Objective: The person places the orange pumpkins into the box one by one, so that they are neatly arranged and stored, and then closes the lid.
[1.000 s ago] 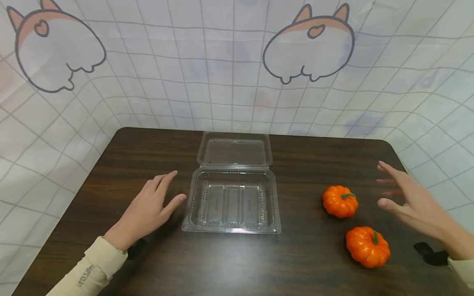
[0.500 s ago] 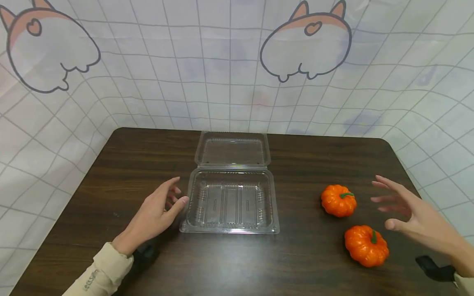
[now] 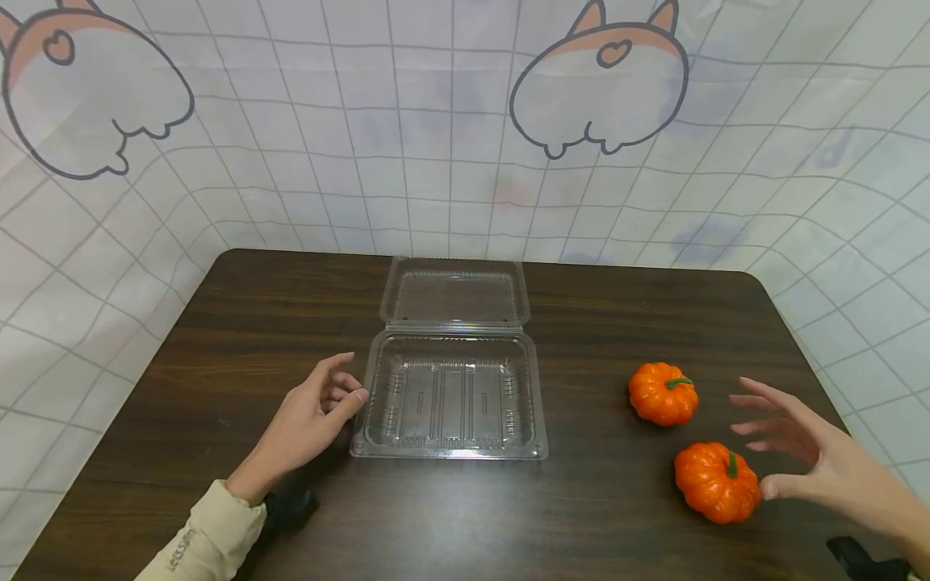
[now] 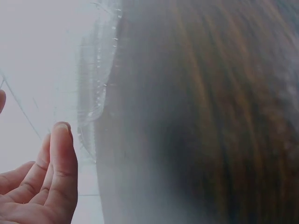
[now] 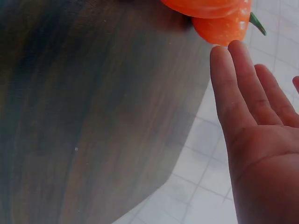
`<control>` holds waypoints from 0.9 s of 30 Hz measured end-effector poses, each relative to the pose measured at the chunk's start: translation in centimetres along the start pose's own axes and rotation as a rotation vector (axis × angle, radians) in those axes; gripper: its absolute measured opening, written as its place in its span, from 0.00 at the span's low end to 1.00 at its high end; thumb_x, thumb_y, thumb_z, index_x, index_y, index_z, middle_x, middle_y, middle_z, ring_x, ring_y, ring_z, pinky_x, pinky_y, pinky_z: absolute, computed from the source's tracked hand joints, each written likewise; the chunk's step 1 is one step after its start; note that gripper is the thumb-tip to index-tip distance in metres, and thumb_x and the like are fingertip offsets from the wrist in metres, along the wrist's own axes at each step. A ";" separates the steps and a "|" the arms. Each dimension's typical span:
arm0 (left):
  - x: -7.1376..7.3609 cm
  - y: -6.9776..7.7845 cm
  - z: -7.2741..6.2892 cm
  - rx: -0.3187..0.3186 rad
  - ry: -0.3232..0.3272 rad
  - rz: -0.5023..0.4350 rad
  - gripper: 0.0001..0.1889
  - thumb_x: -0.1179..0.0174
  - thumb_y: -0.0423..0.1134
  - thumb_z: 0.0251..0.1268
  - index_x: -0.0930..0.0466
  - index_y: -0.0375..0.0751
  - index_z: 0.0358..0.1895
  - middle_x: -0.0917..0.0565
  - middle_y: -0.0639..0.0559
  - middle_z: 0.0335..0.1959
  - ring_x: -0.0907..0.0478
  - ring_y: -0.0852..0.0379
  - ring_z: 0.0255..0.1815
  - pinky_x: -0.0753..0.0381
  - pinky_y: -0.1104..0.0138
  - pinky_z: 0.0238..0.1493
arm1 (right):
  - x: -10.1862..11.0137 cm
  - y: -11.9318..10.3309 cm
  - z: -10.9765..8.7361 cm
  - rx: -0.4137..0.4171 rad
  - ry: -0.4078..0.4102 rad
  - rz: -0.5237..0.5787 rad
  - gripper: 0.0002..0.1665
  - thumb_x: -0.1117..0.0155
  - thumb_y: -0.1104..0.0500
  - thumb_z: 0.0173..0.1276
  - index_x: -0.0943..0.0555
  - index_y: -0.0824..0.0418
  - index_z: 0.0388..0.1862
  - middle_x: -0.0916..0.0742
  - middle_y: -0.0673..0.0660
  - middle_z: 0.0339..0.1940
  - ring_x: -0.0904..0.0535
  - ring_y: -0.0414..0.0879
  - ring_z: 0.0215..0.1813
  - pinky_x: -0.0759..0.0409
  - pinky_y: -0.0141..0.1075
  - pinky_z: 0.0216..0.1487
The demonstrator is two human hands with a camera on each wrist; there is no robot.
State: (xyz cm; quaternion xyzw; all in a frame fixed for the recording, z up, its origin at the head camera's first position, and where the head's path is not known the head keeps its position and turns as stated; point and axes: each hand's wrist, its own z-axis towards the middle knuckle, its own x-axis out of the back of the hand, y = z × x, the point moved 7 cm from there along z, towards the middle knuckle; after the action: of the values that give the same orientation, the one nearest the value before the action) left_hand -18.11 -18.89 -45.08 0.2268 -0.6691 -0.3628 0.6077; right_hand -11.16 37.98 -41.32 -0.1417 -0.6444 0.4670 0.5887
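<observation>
One white gridded cloth (image 3: 349,161) backs the dark desk (image 3: 581,524) I'm looking down on. At left, the left grip (image 3: 305,421), fingers loosely bent, holds nothing beside a clear box (image 3: 452,403), its lid (image 3: 454,294) folded back. Right of that, the far pumpkin (image 3: 659,395) and near pumpkin (image 3: 712,482) stand between box and right grip (image 3: 824,458). That grip is spread wide and unfilled, its thumb at the near pumpkin; I can't tell whether they touch.

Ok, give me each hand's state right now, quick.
Left hand: open, holding nothing, beside the plastic box.
Right hand: open, holding nothing, beside the nearer pumpkin.
</observation>
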 end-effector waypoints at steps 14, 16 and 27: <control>-0.7 -1.0 0.2 0.010 -0.015 -0.038 0.30 0.42 0.49 0.79 0.37 0.40 0.76 0.16 0.50 0.51 0.18 0.65 0.45 0.17 0.73 0.47 | -1.4 1.1 -0.8 -0.047 -0.013 0.013 0.69 0.19 0.79 0.41 0.43 0.65 0.82 0.22 0.48 0.72 0.20 0.30 0.63 0.21 0.19 0.56; -0.8 -1.1 0.2 0.016 -0.029 -0.078 0.29 0.42 0.48 0.79 0.36 0.41 0.76 0.16 0.49 0.50 0.17 0.65 0.44 0.16 0.72 0.45 | -1.6 1.2 -0.9 -0.058 -0.026 0.005 0.68 0.19 0.78 0.41 0.42 0.65 0.82 0.22 0.49 0.71 0.20 0.30 0.63 0.21 0.19 0.56; -1.2 -1.4 0.4 0.086 -0.110 -0.346 0.26 0.42 0.42 0.79 0.35 0.39 0.74 0.16 0.37 0.50 0.17 0.63 0.40 0.13 0.68 0.45 | -2.9 2.0 -1.5 -0.115 -0.135 0.034 0.61 0.20 0.75 0.49 0.40 0.61 0.82 0.25 0.47 0.77 0.29 0.22 0.71 0.25 0.18 0.59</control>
State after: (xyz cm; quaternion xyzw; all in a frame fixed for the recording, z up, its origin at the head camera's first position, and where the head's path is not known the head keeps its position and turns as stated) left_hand -18.48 -18.79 -46.97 0.3440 -0.6673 -0.4447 0.4884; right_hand -9.77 37.58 -44.85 -0.1544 -0.7059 0.4476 0.5267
